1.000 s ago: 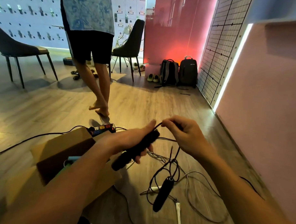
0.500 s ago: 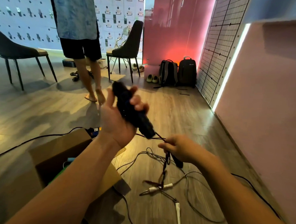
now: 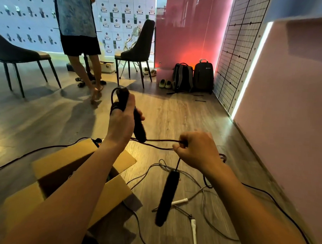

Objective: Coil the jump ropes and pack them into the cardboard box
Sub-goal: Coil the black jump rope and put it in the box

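The left hand (image 3: 120, 126) grips one black jump rope handle (image 3: 138, 126) held upright, with loops of black cord (image 3: 161, 140) gathered round the handle's top. The cord runs taut to the right hand (image 3: 197, 150), which pinches it between curled fingers. A second black handle (image 3: 167, 197) dangles below that hand. The open cardboard box (image 3: 64, 160) sits on the wooden floor (image 3: 175, 118) under the left forearm, and a white-handled jump rope (image 3: 179, 202) lies just beside it.

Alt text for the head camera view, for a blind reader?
A person's left hand grips a black jump-rope handle while the right hand pinches its cord, taut between them; the second handle hangs below, beside an open cardboard box.
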`<action>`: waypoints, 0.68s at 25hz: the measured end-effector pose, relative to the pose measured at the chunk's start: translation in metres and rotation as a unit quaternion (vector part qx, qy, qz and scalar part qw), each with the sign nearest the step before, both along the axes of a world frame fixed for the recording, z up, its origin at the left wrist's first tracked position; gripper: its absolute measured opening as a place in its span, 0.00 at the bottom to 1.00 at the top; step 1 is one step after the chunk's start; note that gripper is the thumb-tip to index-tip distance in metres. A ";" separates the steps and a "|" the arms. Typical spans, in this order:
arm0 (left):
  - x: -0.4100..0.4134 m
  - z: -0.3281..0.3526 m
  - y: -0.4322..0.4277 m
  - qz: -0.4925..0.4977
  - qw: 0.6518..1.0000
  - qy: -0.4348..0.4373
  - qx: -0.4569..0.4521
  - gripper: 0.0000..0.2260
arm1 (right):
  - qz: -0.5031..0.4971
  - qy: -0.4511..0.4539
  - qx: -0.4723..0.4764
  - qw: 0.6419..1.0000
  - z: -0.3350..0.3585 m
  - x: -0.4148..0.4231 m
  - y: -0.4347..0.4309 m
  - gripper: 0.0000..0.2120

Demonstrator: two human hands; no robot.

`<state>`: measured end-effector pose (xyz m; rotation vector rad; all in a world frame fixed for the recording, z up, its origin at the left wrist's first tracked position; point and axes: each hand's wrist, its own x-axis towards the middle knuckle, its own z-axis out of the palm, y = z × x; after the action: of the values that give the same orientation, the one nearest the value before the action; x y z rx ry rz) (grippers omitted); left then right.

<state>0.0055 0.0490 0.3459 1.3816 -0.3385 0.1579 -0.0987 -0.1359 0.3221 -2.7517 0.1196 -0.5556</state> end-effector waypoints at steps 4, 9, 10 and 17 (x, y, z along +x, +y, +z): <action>0.014 -0.010 0.022 0.139 0.927 -0.159 0.308 0.15 | 0.011 0.013 0.039 0.999 0.003 -0.003 -0.024 0.19; -0.018 -0.009 0.012 -0.239 0.819 -0.032 0.521 0.16 | -0.058 -0.008 0.139 0.989 0.001 -0.009 -0.039 0.20; -0.024 -0.009 0.008 -0.301 0.795 0.001 0.526 0.14 | -0.064 -0.009 0.144 0.987 0.000 -0.011 -0.040 0.20; -0.039 0.001 0.003 -0.373 0.788 0.161 0.462 0.10 | -0.123 -0.034 -0.009 0.992 -0.005 -0.012 -0.043 0.15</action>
<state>-0.0335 0.0516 0.3468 2.0721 -0.6984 -1.0302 -0.1102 -0.1786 0.3173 -2.7487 0.4429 -0.7163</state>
